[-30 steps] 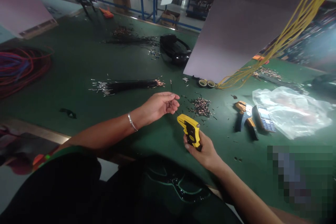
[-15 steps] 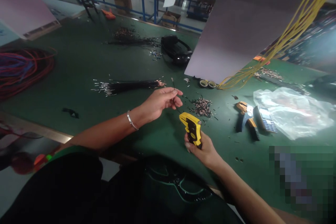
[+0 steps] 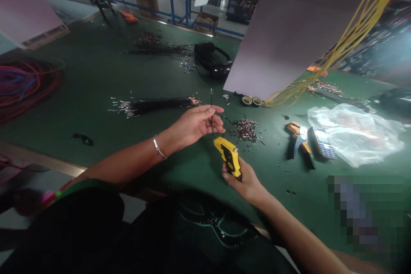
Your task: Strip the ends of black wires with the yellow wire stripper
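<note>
Pinched between thumb and fingers of my left hand (image 3: 204, 124) is a thin black wire (image 3: 211, 98), its pale tip pointing up. The wire's lower part runs down toward the jaws of a yellow-and-black wire stripper (image 3: 228, 156); whether the jaws touch it I cannot tell. My right hand (image 3: 245, 182) is wrapped round the stripper's handles. Just right of the left hand lies a pile of short wire scraps (image 3: 245, 129). To its left is a bundle of black wires (image 3: 157, 104) with bare copper ends on the right and pale metal ends on the left.
A second stripper (image 3: 300, 139), a keypad phone (image 3: 323, 142) and a clear plastic bag (image 3: 362, 132) lie at right. Two tape rolls (image 3: 252, 101) sit by a hanging grey panel (image 3: 289, 34). Yellow wires (image 3: 346, 47) droop beside it. Coiled red and blue wires (image 3: 28, 87) lie left.
The wire in my left hand now stands more upright, with its tip higher. The stripper in my right hand has shifted slightly left and up. The whole view has moved a little.
</note>
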`<act>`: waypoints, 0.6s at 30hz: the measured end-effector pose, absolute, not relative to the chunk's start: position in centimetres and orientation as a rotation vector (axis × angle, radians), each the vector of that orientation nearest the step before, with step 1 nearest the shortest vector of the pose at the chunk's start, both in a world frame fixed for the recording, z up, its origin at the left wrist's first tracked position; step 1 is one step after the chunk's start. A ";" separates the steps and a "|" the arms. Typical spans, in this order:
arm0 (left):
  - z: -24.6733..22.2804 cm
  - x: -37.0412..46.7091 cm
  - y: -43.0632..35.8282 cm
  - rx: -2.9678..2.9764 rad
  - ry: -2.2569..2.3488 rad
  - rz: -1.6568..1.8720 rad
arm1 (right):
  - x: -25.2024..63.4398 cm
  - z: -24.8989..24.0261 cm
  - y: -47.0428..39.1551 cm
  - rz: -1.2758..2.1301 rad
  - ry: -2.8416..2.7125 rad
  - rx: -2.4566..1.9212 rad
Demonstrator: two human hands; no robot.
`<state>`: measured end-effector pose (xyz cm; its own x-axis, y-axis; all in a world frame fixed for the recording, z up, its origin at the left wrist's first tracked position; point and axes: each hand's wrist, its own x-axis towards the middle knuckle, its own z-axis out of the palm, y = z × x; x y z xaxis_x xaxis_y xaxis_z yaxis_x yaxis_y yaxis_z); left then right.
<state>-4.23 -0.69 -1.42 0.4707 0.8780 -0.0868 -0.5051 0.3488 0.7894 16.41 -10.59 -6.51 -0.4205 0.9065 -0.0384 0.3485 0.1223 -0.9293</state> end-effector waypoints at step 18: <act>-0.3 -3.9 -1.7 0.799 0.629 0.903 | 16.1 -6.4 -11.5 1.024 -2.079 -1.207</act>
<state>-3.90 -1.71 -0.28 0.4825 0.8640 -0.1437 -0.4347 0.3786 0.8171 16.10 -11.53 -6.43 -0.4657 0.8826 0.0637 0.4875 0.3160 -0.8139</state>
